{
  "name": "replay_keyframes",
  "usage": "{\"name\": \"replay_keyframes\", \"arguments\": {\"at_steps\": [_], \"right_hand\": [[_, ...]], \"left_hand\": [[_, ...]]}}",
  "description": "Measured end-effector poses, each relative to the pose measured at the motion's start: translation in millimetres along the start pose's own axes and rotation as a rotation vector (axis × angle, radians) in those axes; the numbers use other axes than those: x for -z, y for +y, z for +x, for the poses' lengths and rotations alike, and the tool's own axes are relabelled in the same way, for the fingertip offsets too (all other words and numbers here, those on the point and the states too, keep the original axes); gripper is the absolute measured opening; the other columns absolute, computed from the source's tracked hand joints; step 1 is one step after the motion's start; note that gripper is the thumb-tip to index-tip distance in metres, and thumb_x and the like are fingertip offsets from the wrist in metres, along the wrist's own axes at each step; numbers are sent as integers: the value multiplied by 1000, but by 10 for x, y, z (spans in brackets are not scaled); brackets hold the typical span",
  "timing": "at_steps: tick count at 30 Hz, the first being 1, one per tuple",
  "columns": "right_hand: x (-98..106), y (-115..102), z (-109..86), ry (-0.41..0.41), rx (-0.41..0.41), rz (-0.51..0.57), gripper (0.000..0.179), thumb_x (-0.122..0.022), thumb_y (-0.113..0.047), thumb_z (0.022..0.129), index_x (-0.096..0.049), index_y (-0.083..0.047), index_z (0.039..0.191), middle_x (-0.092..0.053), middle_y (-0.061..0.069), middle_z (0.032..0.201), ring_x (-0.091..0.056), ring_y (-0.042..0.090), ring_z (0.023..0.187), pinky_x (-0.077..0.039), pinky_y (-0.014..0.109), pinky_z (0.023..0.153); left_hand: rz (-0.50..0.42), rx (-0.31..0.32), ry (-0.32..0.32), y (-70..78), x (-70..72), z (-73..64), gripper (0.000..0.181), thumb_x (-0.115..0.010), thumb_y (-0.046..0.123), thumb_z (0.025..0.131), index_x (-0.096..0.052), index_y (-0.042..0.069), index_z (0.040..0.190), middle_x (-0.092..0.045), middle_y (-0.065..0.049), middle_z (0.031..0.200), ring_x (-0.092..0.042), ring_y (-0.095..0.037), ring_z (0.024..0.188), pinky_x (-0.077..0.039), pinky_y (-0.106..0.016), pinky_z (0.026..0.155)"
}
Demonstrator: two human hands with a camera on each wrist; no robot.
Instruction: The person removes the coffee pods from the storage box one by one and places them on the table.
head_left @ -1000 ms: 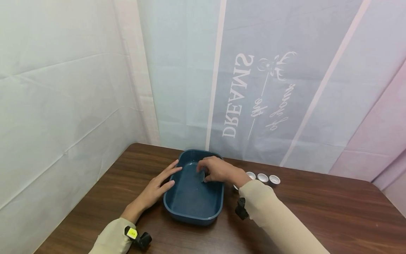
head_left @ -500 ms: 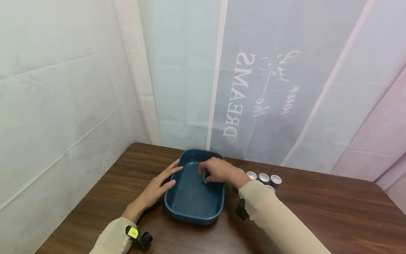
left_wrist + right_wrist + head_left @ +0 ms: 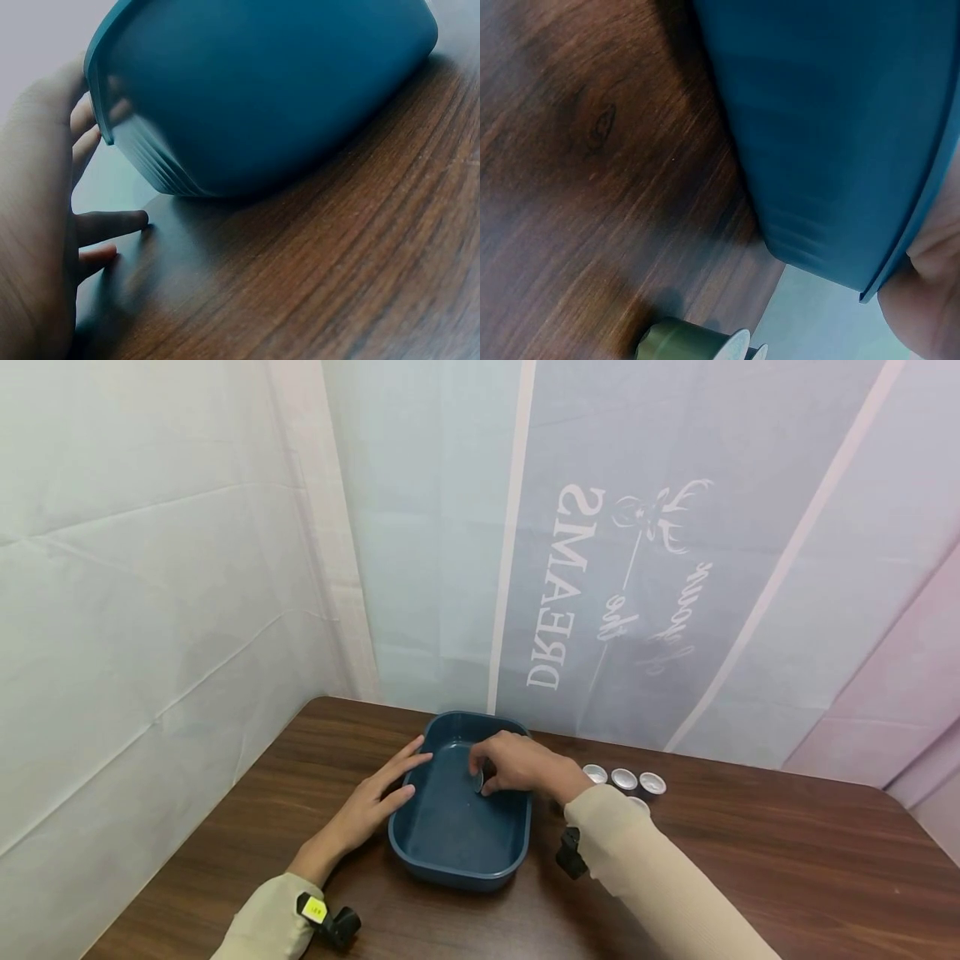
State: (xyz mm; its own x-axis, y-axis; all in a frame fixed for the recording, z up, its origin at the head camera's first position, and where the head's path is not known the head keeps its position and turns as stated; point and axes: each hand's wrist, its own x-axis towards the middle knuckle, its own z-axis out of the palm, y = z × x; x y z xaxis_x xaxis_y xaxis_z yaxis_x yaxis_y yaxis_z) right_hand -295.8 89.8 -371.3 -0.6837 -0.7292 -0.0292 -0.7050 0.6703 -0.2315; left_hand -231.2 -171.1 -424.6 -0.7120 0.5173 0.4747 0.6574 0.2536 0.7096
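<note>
A blue rectangular plastic basin (image 3: 457, 843) stands on the wooden table. My right hand (image 3: 517, 764) reaches over its right rim and pinches a coffee capsule (image 3: 478, 783) between thumb and fingers, low inside the basin. The capsule is on its side and partly covered by the fingers. At the left rim rests my left hand (image 3: 375, 797), fingers spread and fairly straight, fingertips over the edge. The left wrist view shows some of its fingers beneath the rim, beside the basin's outer wall (image 3: 262, 90).
Several coffee capsules (image 3: 624, 779) with silver lids stand right of the basin, partly behind the right forearm. One green capsule (image 3: 682, 341) shows in the right wrist view. A printed curtain (image 3: 435, 568) hangs behind the table, and a pale one (image 3: 165, 610) on the left.
The capsule in my right hand is slightly lower in the basin and its lid tilts more into view. Both hands otherwise stay in place.
</note>
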Motion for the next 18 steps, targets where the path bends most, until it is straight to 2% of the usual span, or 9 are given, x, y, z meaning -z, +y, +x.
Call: {"name": "replay_keyframes", "arguments": {"at_steps": [8, 11, 16, 18], "right_hand": [[21, 4, -24, 29, 5, 30, 21, -81, -19, 78, -67, -19, 94, -62, -8, 84, -55, 7, 70, -48, 22, 62], [21, 1, -29, 53, 10, 32, 21, -81, -18, 79, -67, -18, 94, -62, -8, 83, -55, 6, 71, -48, 22, 63], [12, -14, -23, 89, 34, 46, 22, -80, -20, 79, -67, -17, 96, -63, -9, 86, -57, 5, 73, -48, 22, 65], [21, -11, -35, 110, 40, 66, 21, -80, -20, 79, -67, -18, 96, -64, -8, 87, -58, 6, 76, -49, 22, 67]], "left_hand": [[4, -6, -3, 12, -1, 5, 44, -46, 2, 99, -41, -2, 142, -20, -20, 155, -20, -39, 140, -22, -64, 103], [5, -3, 1, -76, -18, 3, 45, -46, 1, 98, -41, 0, 143, -20, -18, 156, -19, -36, 141, -21, -64, 104], [41, -13, 12, -314, -42, -16, 47, -46, 7, 100, -40, 11, 146, -19, -8, 158, -19, -27, 143, -23, -62, 104], [36, -10, 13, -246, -32, -16, 46, -46, 6, 100, -40, 10, 146, -20, -10, 157, -20, -29, 142, -23, -62, 104]]}}
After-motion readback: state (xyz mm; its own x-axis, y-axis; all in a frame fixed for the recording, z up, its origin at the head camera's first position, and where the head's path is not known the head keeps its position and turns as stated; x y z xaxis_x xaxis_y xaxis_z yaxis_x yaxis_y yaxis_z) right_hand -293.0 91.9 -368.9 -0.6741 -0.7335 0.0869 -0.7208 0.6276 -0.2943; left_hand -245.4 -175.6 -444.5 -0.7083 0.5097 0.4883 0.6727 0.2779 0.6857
